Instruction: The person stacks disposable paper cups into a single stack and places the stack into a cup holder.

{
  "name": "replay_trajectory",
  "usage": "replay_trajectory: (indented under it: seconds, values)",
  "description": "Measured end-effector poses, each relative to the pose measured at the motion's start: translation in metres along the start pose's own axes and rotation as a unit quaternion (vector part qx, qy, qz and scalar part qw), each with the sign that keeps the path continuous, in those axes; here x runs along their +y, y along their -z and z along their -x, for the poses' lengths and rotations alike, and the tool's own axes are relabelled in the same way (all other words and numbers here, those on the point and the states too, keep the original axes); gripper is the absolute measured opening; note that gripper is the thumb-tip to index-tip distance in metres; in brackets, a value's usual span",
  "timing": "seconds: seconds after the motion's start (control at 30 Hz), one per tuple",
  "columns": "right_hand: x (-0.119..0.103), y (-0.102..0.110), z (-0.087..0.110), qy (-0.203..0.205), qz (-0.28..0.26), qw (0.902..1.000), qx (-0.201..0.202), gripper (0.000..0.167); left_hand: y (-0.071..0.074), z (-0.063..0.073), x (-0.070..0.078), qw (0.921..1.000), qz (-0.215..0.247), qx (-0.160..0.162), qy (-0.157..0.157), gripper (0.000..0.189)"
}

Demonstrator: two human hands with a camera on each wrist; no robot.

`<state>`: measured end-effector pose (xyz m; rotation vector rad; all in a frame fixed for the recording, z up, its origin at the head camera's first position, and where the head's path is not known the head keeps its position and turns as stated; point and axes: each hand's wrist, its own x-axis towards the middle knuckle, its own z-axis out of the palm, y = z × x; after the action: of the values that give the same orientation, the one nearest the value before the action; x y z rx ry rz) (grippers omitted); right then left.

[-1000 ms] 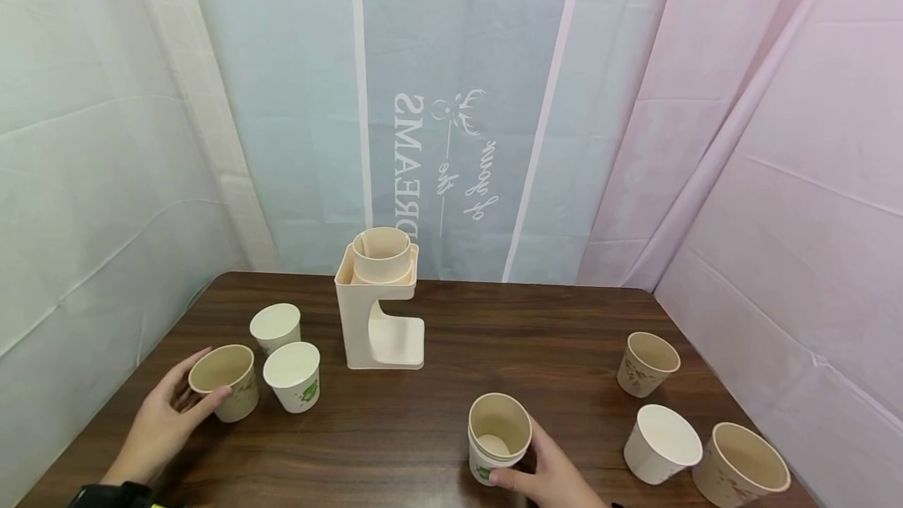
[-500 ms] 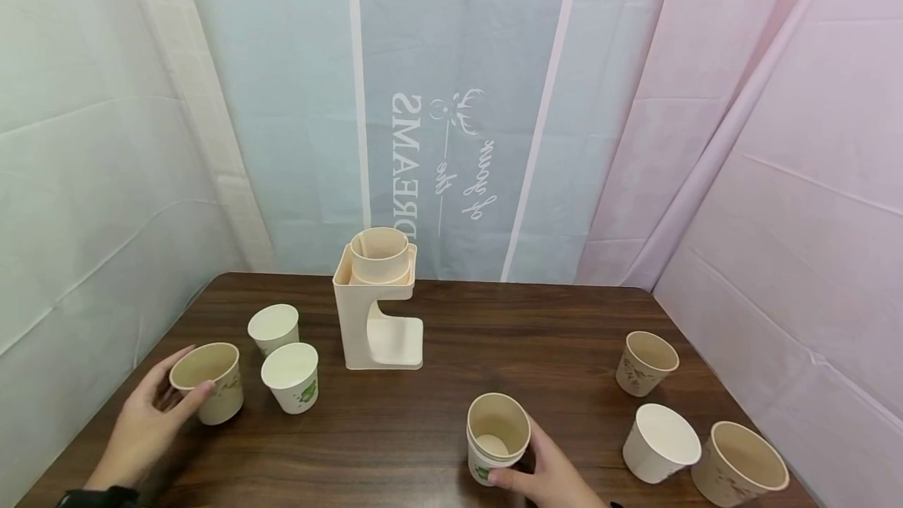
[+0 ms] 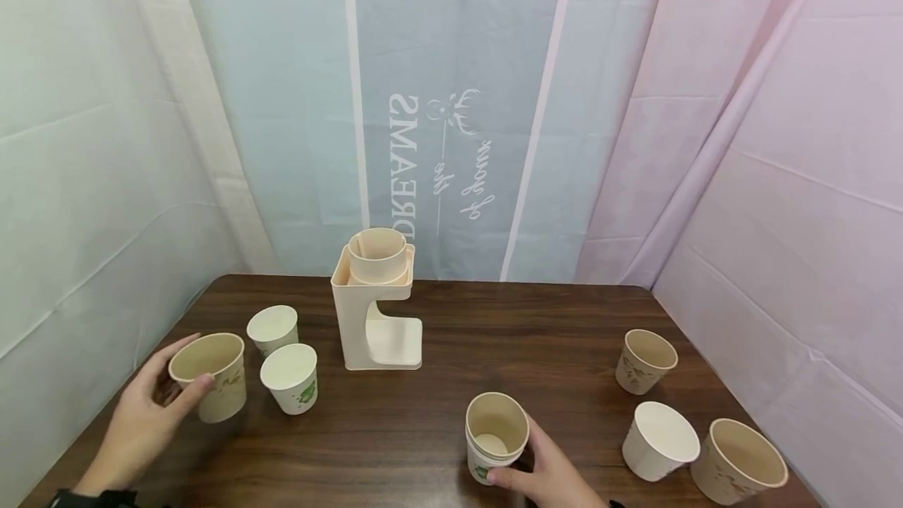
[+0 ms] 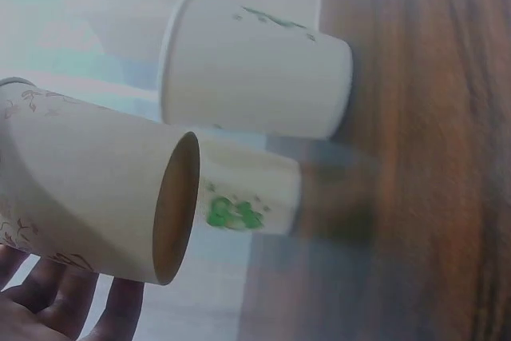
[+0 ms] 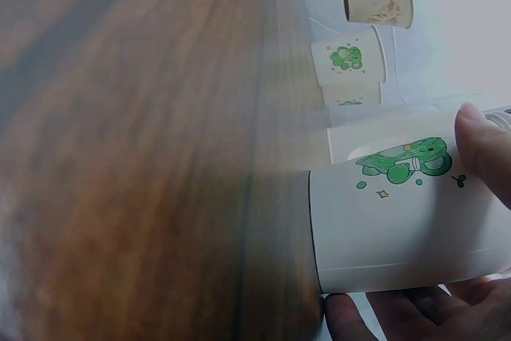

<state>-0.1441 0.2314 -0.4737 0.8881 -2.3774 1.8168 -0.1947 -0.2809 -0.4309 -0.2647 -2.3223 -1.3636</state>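
Note:
My left hand grips a tan paper cup between thumb and fingers at the left of the table. In the left wrist view, that tan cup hangs tilted, its recessed base showing above the tabletop. Right beside it stand two white paper cups, a nearer one with a green print and a farther one. At the front centre, my right hand holds a stack upright: a tan paper cup nested in a white paper cup with a green cartoon print.
A cream holder with a round tube in its top stands at the back. To the right are a tan cup, a white cup and another tan cup. Curtains surround the dark wooden table.
My left hand has carried the tan cup left, away from the white cups, and then lifted it slightly. The right hand and its stack stay in place.

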Motion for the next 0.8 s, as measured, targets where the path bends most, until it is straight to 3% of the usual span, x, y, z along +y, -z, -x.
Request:
replay_trajectory:
  seconds: [0.3, 0.8]
  values:
    - [0.0, 0.0, 0.0, -0.01, 0.005, 0.9999, 0.002, 0.071, 0.002, -0.002, 0.03, 0.9992, 0.003, 0.014, -0.036, 0.065]
    - [0.0, 0.0, -0.001, -0.003, 0.016, 0.9999, 0.002, 0.07, -0.015, 0.0, 0.078, 0.9942, 0.018, -0.009, -0.106, 0.07]
